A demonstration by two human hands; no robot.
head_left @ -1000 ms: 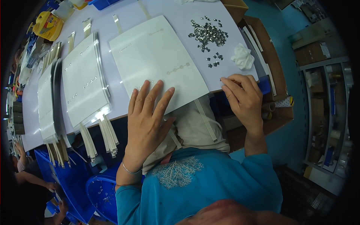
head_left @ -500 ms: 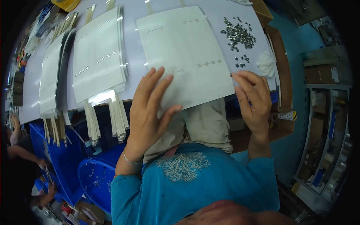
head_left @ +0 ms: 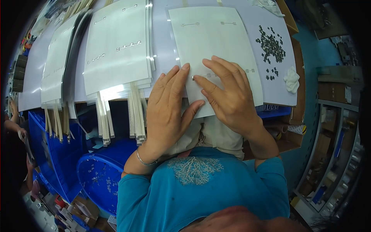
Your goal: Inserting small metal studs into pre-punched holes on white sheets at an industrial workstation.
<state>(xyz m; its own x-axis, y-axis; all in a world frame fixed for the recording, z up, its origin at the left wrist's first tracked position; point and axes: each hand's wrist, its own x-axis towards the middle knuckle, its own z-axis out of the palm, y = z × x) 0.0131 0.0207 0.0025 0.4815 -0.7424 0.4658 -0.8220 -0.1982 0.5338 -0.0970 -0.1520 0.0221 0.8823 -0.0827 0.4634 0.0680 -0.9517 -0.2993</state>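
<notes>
Right hand (head_left: pixel 232 96) moved inward onto white sheet (head_left: pixel 212 50), now beside left hand (head_left: pixel 168 104). Both flat, fingers spread, pressing sheet's near edge. Sheet likely thin, light, floppy; best gripped at edge. Small metal pieces (head_left: pixel 271 44) beyond right hand.

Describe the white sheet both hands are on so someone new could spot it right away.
On the pale table, look right of the stacked sheets. The sheet lies alone under the left hand and right hand, overhanging the near edge, beside a scatter of small dark parts.
</notes>
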